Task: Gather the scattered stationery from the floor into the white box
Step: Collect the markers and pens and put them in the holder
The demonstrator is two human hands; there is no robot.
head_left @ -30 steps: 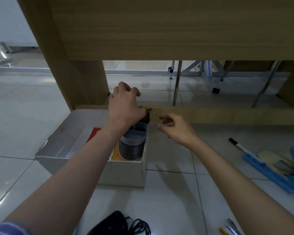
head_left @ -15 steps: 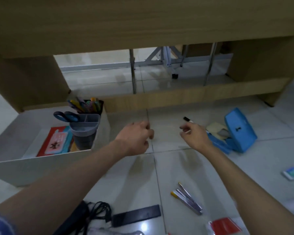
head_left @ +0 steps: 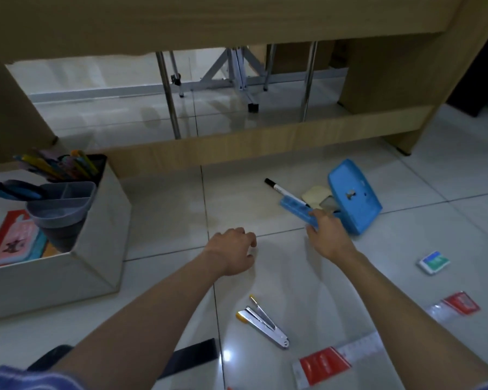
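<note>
The white box (head_left: 96, 257) stands on the floor at the left. It holds a grey pen holder (head_left: 59, 209) with pens and blue scissors, beside a red and pink packet. A blue hole punch (head_left: 352, 198) lies open on the tiles at the right, and a black-capped marker (head_left: 282, 191) rests across its base. My right hand (head_left: 326, 235) has thumb and fingers around the near end of that base. My left hand (head_left: 231, 254) hovers low over the bare tiles between box and punch, fingers loosely bent, holding nothing.
A silver and yellow stapler (head_left: 262, 322) lies near my arms. A green and white eraser (head_left: 433, 261), a red packet (head_left: 461, 302), a packaged ruler (head_left: 335, 361) and a black flat strip (head_left: 195, 356) are scattered around. The wooden desk rail (head_left: 265, 144) runs behind.
My left hand left the pen holder in the box and swung right over the floor. My right hand reached right and closed on the hole punch base. The view turned right.
</note>
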